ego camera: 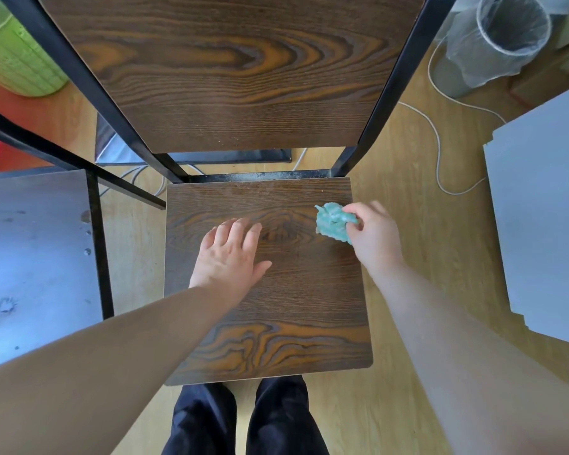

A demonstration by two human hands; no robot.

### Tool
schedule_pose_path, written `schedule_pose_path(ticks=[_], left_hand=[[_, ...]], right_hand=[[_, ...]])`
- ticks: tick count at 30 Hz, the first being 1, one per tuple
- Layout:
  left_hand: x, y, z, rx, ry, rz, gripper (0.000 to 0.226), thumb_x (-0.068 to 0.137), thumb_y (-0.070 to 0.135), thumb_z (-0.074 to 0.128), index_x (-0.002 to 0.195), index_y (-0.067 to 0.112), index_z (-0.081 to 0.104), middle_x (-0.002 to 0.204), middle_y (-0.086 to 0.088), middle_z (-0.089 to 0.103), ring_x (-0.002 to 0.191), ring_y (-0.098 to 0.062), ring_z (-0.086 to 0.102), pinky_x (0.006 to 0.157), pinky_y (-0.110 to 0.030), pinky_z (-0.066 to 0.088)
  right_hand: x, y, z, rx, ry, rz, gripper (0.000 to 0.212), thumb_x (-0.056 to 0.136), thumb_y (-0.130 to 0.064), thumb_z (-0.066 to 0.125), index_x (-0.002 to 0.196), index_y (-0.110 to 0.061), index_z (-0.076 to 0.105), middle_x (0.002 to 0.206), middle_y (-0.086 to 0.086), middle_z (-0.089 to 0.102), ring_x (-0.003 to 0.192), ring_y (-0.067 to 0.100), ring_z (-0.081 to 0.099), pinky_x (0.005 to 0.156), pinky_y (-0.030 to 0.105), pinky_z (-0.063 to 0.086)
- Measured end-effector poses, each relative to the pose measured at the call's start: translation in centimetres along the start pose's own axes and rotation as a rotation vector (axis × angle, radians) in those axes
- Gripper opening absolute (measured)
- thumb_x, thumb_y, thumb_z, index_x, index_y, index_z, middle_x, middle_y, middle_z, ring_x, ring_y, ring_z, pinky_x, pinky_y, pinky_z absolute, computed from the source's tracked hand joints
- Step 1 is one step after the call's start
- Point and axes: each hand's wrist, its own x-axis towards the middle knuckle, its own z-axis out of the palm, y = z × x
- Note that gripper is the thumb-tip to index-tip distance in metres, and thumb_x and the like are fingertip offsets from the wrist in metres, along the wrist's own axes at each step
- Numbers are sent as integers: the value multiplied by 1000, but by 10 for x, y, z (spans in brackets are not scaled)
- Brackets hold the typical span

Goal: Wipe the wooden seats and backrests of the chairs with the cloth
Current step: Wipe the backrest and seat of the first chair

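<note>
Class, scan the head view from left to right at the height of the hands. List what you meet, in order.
grey tabletop → black metal leg → left hand → teal cloth → right hand → grey board

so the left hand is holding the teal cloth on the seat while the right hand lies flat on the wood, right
Not quite: the hands are swapped. In the head view the right hand grips the teal cloth near the seat's right edge, while the left hand lies flat on the wood with its fingers straight.
</note>
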Motion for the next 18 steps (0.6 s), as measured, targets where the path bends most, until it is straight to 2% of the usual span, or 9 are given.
schedule_pose_path(ticks=[3,7,11,14,18], left_hand=[[-2,0,1,-4,-8,2,72,96,61,31,152,19,15,152,-5,24,140,-27,23,114,-40,23],[-3,-1,2,-11,1,3,71,95,61,33,151,19,18,151,-6,26,140,-27,24,114,-40,23],[-2,-2,5,-12,-3,7,71,96,61,31,151,19,17,152,-5,25,141,-27,24,114,-40,24],[-1,-4,7,-8,2,8,71,96,61,29,151,19,16,152,-5,24,141,-26,23,115,-40,24],[1,-9,7,-14,11,-1,71,95,62,30,151,20,17,151,-5,26,140,-26,24,114,-40,24]], right_hand=[[-3,3,10,-97,19,-154,33,92,-9,60,124,-15,64,110,0,55,93,18,58,75,24,49],[-14,5,26,-182,-26,-148,51,89,-28,68,136,-14,54,117,0,52,103,18,53,82,30,51],[-17,1,37,-340,-7,-141,63,86,-40,70,138,-13,49,119,4,49,107,21,48,78,34,54],[-14,-1,40,-429,15,-135,58,89,-39,67,138,-13,50,116,4,49,103,21,48,72,32,53],[-4,-10,37,-383,36,-104,40,94,-23,61,131,-11,58,111,6,54,92,24,55,72,33,52]])
